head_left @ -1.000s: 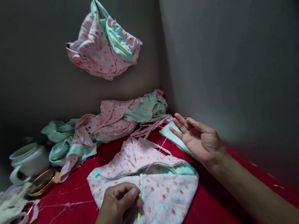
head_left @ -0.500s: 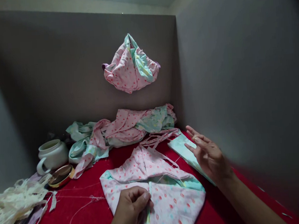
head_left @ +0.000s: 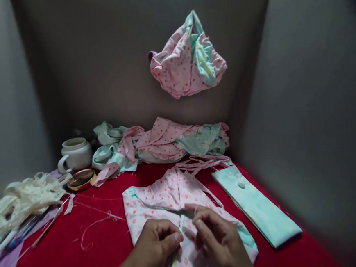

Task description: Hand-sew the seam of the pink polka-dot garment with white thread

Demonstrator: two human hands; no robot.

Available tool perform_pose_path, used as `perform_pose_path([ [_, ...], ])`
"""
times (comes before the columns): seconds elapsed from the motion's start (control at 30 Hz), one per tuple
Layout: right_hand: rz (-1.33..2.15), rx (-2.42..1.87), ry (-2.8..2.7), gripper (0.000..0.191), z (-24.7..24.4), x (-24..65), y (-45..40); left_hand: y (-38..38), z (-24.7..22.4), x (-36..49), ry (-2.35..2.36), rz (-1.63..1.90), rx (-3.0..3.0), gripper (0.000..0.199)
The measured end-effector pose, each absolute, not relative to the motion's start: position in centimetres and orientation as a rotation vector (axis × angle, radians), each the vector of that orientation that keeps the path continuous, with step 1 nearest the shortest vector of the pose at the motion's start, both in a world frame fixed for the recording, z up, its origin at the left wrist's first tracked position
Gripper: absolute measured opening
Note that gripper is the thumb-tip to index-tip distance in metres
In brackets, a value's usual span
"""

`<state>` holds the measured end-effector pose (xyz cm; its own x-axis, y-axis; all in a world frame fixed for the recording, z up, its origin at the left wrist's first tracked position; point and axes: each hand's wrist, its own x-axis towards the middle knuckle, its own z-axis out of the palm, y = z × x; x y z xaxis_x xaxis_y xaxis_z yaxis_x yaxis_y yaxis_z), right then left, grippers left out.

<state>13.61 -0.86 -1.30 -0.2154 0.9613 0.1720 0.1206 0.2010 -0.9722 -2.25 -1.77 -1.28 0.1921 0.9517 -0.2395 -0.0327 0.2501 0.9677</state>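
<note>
A pink fabric piece with red dots and mint lining (head_left: pixel 158 196) lies on the red cloth surface, partly under both hands. My left hand (head_left: pixel 162 243) pinches the fabric near its mint-edged middle seam. Just right of it, my right hand (head_left: pixel 215 233) is closed, thumb against the fingers, above the fabric; anything between those fingertips is too small to make out. A folded mint cloth (head_left: pixel 257 205) lies to the right with a small white object (head_left: pixel 241 184) on it.
A dotted fabric item (head_left: pixel 187 62) hangs at the back wall. Below it lie heaped fabrics (head_left: pixel 166 140). On the left are a white mug (head_left: pixel 77 153), a round brown-and-gold dish (head_left: pixel 81 179), cream lace (head_left: pixel 31 196) and loose thread (head_left: pixel 94 226).
My right hand has come down and left from above the mint cloth to beside my left hand, its fingers now closed. The view has shifted, so the background sits further right.
</note>
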Motion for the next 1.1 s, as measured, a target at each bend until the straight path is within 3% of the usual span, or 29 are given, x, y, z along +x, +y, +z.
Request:
perform_pose_path([
  [0.17,1.04,-1.093,-1.843,0.024,-2.9,13.1,-0.8,-1.8,-1.8,-2.4,1.104,0.933,1.094,0.025],
  [0.33,1.181,-1.141,-1.732,0.023,-2.5,13.3,-0.2,-2.3,-1.8,-2.3,1.124,0.934,1.26,0.03],
  [0.43,1.306,-1.149,-1.555,0.025,-2.5,13.5,-0.1,-2.0,0.3,-2.9,1.254,0.967,1.406,0.038],
  [0.6,1.39,-1.161,-1.453,0.029,-2.6,14.0,0.2,-0.7,6.5,-8.2,1.5,0.995,1.701,0.023],
  [0.7,1.377,-1.166,-1.408,0.032,-2.6,14.1,0.4,-0.9,7.8,-13.1,1.68,0.964,1.863,0.018],
  [0.87,1.379,-1.147,-1.279,0.036,-2.3,13.8,0.1,-2.0,4.5,-19.0,1.776,0.714,2.022,0.021],
  [1.1,1.437,-1.109,-1.061,0.037,-1.0,14.4,0.2,-1.7,0.9,-20.5,1.774,0.661,2.022,0.02],
])
